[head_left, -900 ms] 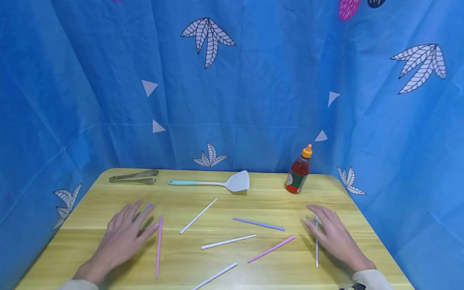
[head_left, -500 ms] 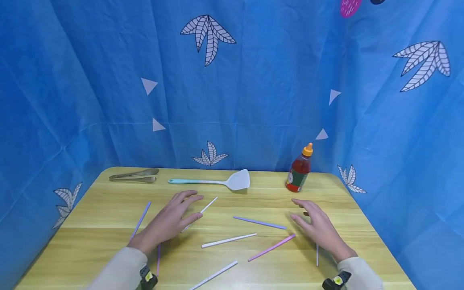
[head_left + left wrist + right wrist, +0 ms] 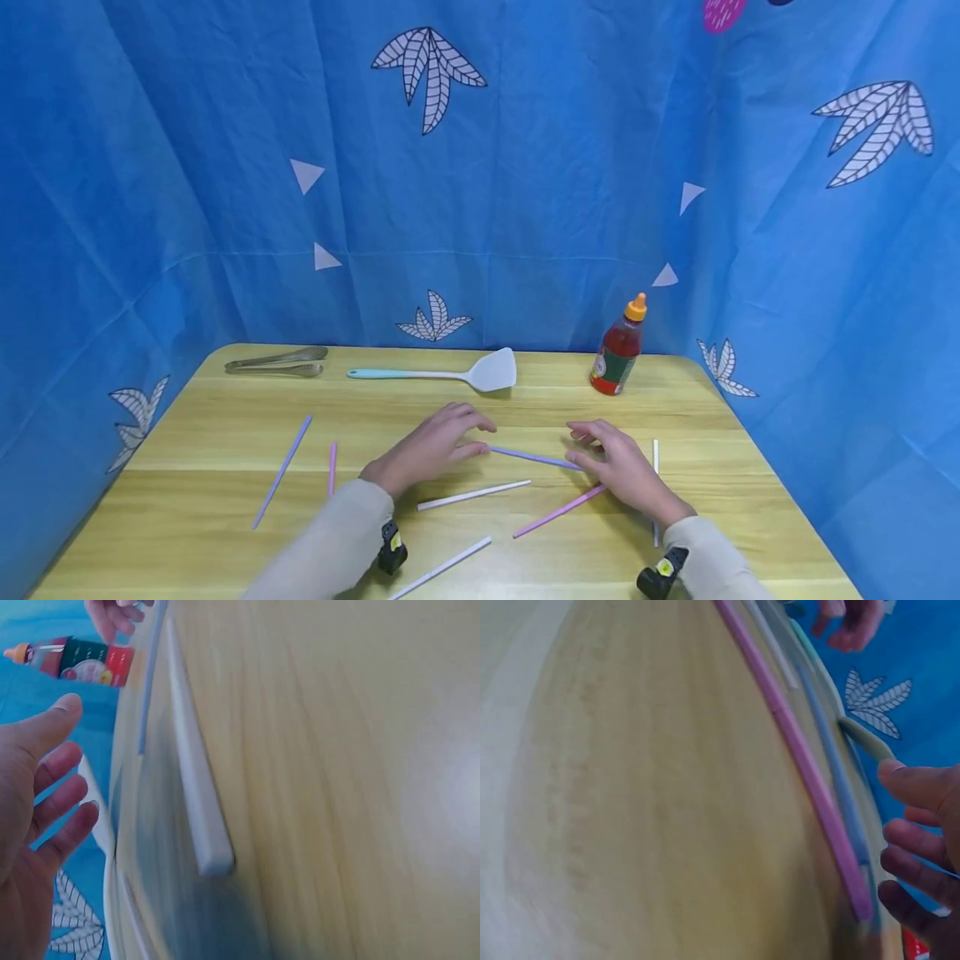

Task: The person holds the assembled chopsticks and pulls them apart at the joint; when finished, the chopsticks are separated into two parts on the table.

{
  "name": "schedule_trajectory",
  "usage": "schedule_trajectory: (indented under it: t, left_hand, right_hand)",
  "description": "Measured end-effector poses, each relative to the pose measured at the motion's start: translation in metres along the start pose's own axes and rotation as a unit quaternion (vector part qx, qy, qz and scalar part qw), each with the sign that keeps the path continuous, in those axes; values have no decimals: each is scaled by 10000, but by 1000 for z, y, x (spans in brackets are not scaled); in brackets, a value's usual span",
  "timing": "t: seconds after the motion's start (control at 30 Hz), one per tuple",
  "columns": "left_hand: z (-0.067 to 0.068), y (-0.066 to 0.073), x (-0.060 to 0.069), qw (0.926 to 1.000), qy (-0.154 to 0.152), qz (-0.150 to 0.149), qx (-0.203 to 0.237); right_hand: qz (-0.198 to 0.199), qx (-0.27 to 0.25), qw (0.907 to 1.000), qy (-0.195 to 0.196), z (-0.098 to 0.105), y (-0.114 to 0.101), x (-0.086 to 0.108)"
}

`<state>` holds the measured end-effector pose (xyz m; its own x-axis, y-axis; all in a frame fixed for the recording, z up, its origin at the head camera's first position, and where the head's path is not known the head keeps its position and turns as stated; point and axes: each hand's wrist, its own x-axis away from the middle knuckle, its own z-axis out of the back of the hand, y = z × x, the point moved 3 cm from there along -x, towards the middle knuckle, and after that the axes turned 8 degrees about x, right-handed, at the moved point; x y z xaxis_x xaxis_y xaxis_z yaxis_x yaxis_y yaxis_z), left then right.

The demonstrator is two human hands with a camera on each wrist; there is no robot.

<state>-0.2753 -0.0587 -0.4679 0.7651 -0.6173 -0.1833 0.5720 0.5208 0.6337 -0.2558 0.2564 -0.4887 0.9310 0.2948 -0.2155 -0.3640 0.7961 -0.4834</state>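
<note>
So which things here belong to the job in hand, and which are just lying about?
Likely part of the job:
left hand, right hand
purple stick between them
pink stick by the right hand
probably the other sticks too

Seemingly just lying about, along the far side of the table:
tongs
spatula
red sauce bottle with orange cap

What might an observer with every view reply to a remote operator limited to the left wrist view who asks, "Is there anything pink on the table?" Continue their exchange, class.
Observer: Yes, the head view shows a pink stick slanting towards the right hand.
Operator: What lies left of the spatula?
Observer: A pair of tongs.
Operator: I see only part of the right hand. Is it holding anything?
Observer: No, the right wrist view shows nothing in its grasp.
</note>
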Motion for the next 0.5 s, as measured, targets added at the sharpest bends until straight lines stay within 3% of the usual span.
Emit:
schedule_trajectory:
  t: [0.2,0.33,0.5]
  left_hand:
    - [-17,6,-19,9987,-379,134,-302]
    - [-24,4,-26,9979,-442,235,-417]
    - [-32,-2,-33,9980,-394,67,-480]
  right_hand:
    - [34,179,9994,-299,-10,-1,2]
    - [175,179,9993,-292,-14,-4,-1]
    - [232,255,9989,-331,-17,-8,-6]
